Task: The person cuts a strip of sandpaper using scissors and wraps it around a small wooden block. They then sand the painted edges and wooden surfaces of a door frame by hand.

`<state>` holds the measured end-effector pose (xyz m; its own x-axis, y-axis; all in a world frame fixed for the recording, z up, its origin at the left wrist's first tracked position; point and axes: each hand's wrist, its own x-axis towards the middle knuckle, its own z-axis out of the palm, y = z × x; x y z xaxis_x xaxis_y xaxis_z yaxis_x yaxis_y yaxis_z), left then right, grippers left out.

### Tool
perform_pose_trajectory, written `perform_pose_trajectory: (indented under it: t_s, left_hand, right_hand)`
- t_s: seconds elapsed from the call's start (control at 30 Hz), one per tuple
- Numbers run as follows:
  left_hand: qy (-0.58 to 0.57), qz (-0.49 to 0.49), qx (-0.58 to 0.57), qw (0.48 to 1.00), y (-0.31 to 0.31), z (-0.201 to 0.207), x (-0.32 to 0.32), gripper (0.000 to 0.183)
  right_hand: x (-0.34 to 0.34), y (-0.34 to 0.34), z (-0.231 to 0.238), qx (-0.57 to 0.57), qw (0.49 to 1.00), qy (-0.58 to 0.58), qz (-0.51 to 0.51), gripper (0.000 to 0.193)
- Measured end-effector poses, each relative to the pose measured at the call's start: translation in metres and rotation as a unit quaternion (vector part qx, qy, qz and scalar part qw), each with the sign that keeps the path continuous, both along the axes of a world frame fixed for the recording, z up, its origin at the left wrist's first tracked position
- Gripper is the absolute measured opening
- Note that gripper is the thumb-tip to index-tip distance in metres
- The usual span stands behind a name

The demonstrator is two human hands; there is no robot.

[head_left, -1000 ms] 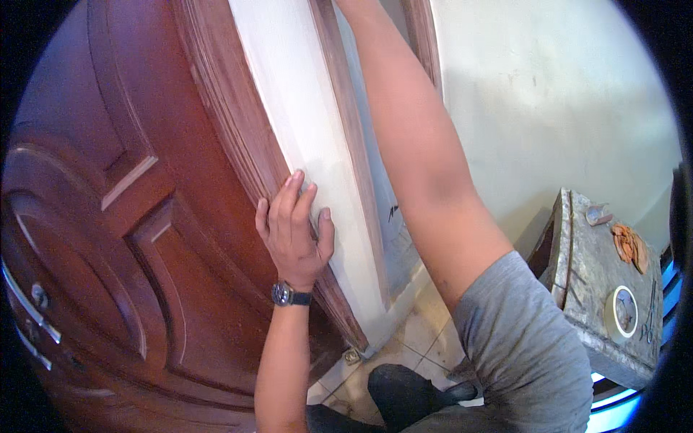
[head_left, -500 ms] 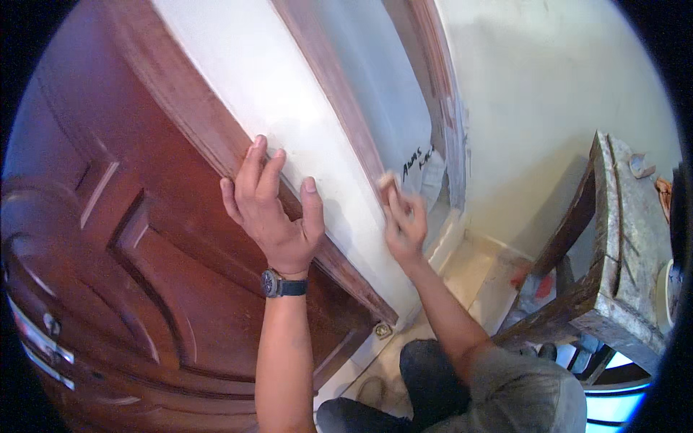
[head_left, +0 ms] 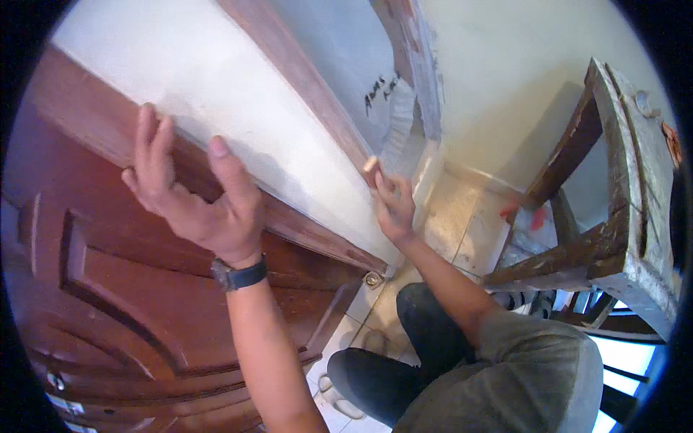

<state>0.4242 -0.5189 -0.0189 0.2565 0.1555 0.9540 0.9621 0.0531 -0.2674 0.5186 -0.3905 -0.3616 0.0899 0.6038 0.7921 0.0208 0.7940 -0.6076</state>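
My right hand [head_left: 395,209] is closed round a small reddish-brown block [head_left: 371,172] with a pale end. The block is at the lower part of a worn, reddish wooden window or door trim [head_left: 317,101]; whether it is a sanding block or folded sandpaper I cannot tell. With fingers spread and holding nothing, my left hand [head_left: 206,198] is over the brown door frame [head_left: 317,242], beside the white wall strip [head_left: 281,162]. A dark-strapped watch [head_left: 242,274] is on the left wrist. I cannot tell whether that hand touches the frame.
A panelled red-brown door [head_left: 166,303] fills the left side. At the right stands a paint-spattered wooden bench [head_left: 624,209], with scraps on top and plastic beneath. A pale sheet with handwriting [head_left: 382,94] covers the opening beyond the trim. A round metal doorstop or drain [head_left: 372,279] sits by the frame's foot.
The view has turned and shifted. My left hand appears farther left and somewhat larger. My right hand still holds the block at the trim, slightly lower and left in the picture.
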Motion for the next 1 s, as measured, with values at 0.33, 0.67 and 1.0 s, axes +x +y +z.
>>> perform_pose_trajectory:
  t_s: [0.33,0.67,1.0]
  left_hand:
    - [0.024,0.070,0.007,0.997,-0.005,-0.008,-0.006,0.048]
    - [0.038,0.044,-0.009,0.998,-0.008,-0.007,-0.011,0.051]
    - [0.006,0.034,-0.025,0.999,-0.007,-0.022,-0.014,0.048]
  right_hand:
    - [0.009,-0.006,0.116,-0.014,0.998,0.049,-0.038,0.057]
    - [0.001,-0.010,0.036,-0.027,0.999,-0.023,-0.007,0.055]
    - [-0.008,0.033,0.233,0.103,0.995,0.017,0.009,0.058]
